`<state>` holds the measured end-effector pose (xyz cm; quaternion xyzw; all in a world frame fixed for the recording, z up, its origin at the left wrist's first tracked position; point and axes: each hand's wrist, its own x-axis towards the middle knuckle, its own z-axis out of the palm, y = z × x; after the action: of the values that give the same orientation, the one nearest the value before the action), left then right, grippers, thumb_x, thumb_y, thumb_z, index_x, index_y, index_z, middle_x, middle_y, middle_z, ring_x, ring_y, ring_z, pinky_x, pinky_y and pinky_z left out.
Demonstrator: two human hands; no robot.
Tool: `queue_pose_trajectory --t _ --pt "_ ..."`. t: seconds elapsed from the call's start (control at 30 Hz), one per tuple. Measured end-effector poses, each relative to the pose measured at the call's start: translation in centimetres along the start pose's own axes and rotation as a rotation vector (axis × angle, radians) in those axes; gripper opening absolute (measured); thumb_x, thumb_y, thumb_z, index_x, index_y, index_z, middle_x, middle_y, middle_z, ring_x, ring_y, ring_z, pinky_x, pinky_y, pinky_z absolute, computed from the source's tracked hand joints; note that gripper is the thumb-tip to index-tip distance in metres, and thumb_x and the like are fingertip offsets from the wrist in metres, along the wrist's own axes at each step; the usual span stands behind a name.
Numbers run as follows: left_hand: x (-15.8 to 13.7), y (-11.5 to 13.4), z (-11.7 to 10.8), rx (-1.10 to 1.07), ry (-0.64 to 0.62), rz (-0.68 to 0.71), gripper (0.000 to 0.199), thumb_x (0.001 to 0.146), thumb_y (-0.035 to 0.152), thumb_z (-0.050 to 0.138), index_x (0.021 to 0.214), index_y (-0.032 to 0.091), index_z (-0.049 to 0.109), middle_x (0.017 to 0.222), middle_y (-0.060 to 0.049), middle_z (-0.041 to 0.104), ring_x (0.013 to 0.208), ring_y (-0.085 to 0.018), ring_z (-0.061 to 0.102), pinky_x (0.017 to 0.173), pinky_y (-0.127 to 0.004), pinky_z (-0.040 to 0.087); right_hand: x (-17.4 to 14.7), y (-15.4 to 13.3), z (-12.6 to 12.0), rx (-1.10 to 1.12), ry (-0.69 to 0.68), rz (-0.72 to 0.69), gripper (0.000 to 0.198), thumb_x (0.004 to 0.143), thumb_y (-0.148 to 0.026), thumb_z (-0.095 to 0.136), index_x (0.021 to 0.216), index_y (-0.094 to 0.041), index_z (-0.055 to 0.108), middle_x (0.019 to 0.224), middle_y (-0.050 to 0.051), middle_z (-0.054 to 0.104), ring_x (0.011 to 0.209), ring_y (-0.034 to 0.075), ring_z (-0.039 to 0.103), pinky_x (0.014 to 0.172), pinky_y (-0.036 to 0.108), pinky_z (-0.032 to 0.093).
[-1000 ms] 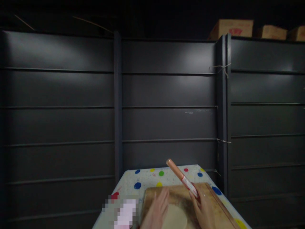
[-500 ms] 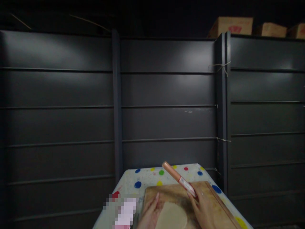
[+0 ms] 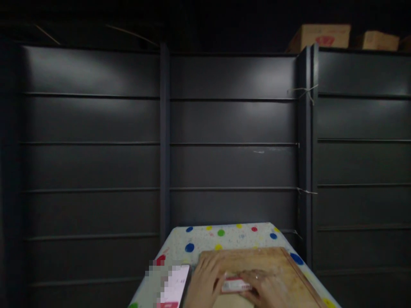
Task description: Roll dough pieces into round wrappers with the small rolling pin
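A wooden rolling pin (image 3: 236, 285) with a red and white label lies crosswise over a flat sheet of pale dough (image 3: 233, 301). My left hand (image 3: 207, 273) curls over the pin's left end, and my right hand (image 3: 265, 287) covers its right end. Both ends of the pin are hidden under my fingers, so only the labelled middle shows. The dough rests on a wooden cutting board (image 3: 272, 259); its near part is cut off by the bottom of the picture.
A phone (image 3: 176, 284) with a lit screen, partly pixelated, lies left of the board. The table has a white cloth (image 3: 205, 239) with coloured dots. Dark metal panels (image 3: 229, 167) rise behind it, with cardboard boxes (image 3: 326, 36) on top at right.
The rolling pin, previously raised and slanted in my right hand, now lies level across the dough. My left hand has moved from the dough's edge onto the pin. The view has shifted slightly.
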<state>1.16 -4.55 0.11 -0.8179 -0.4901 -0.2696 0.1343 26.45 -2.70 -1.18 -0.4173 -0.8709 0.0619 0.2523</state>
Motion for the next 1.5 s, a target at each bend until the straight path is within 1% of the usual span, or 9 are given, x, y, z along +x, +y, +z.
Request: queue_pose_trajectory --t 0.17,0.43,0.6,0.7,0.83,0.93,1.13,1.37,1.5 --pt "-0.4 -0.1 1.5 0.044 -0.159 -0.275 0.039 0.097 0.022 0.037 0.122 0.025 0.068 0.132 -0.005 0.066 0.125 -0.023 0.058 0.107 -0.041 0.046 -0.1 -0.6 -0.4 0.026 -0.037 -0.025 0.041 0.088 -0.051 0.060 0.125 -0.035 0.067 0.124 0.003 0.070 0.111 0.028 0.065 0.098 0.036 0.047" --pt "-1.3 1.5 0.0 0.002 -0.213 -0.289 0.040 0.094 0.022 0.038 0.120 0.024 0.069 0.134 -0.005 0.064 0.125 -0.025 0.058 0.107 -0.042 0.046 -0.9 1.8 0.2 0.180 0.041 0.028 0.052 0.099 -0.059 0.036 0.127 -0.029 0.067 0.139 0.005 0.059 0.129 0.027 0.054 0.112 0.044 0.037" --pt "-2.4 1.1 0.8 0.012 -0.204 -0.229 0.042 0.093 0.024 0.041 0.129 0.023 0.063 0.135 -0.007 0.064 0.122 -0.028 0.060 0.104 -0.046 0.048 -0.9 3.0 0.9 0.005 0.040 0.036 0.049 0.100 -0.052 0.039 0.141 -0.031 0.053 0.144 0.003 0.054 0.130 0.026 0.053 0.113 0.042 0.037" --pt "-2.6 0.8 0.8 -0.015 -0.223 -0.208 0.042 0.093 0.026 0.041 0.130 0.024 0.061 0.131 -0.007 0.066 0.120 -0.028 0.061 0.104 -0.046 0.048 -0.7 4.5 2.4 -0.151 0.015 -0.003 0.044 0.098 -0.040 0.044 0.138 -0.029 0.057 0.143 0.005 0.054 0.129 0.029 0.053 0.109 0.043 0.042" --pt "-2.3 0.5 0.5 -0.086 -0.225 -0.229 0.041 0.094 0.025 0.039 0.128 0.028 0.062 0.132 -0.003 0.066 0.120 -0.024 0.060 0.104 -0.041 0.046 -0.3 6.0 3.2 -0.311 0.067 0.001 0.040 0.094 -0.033 0.049 0.130 -0.030 0.064 0.141 0.006 0.056 0.133 0.035 0.048 0.111 0.056 0.034" --pt "-1.7 0.2 0.6 -0.102 -0.240 -0.292 0.045 0.092 0.026 0.040 0.132 0.025 0.060 0.134 -0.005 0.064 0.123 -0.025 0.058 0.105 -0.039 0.044 0.0 6.0 2.6 -0.264 0.096 -0.008 0.041 0.094 -0.038 0.045 0.130 -0.030 0.064 0.140 0.005 0.058 0.135 0.032 0.046 0.115 0.052 0.030" --pt "-0.2 -0.4 1.7 -0.057 -0.264 -0.451 0.058 0.086 0.030 0.044 0.143 0.019 0.050 0.145 -0.008 0.055 0.133 -0.023 0.050 0.111 -0.036 0.036 0.8 5.5 2.4 -0.169 0.080 0.104 0.048 0.093 -0.045 0.040 0.133 -0.028 0.062 0.136 0.005 0.062 0.126 0.026 0.056 0.109 0.041 0.040" --pt "1.6 -1.2 2.3 0.034 -0.244 -0.494 0.056 0.086 0.027 0.042 0.140 0.014 0.052 0.145 -0.011 0.055 0.131 -0.024 0.051 0.111 -0.037 0.035 2.5 5.5 2.4 -0.135 0.066 0.103 0.048 0.089 -0.041 0.047 0.133 -0.026 0.062 0.137 0.007 0.061 0.127 0.030 0.054 0.108 0.043 0.040" --pt "2.6 -2.1 2.6 0.012 -0.203 -0.493 0.056 0.089 0.028 0.042 0.141 0.010 0.049 0.138 -0.013 0.060 0.126 -0.024 0.055 0.109 -0.036 0.037 4.3 5.4 1.7 -0.054 0.050 0.213 0.048 0.091 -0.045 0.043 0.129 -0.028 0.065 0.133 0.005 0.064 0.125 0.030 0.056 0.107 0.041 0.040"
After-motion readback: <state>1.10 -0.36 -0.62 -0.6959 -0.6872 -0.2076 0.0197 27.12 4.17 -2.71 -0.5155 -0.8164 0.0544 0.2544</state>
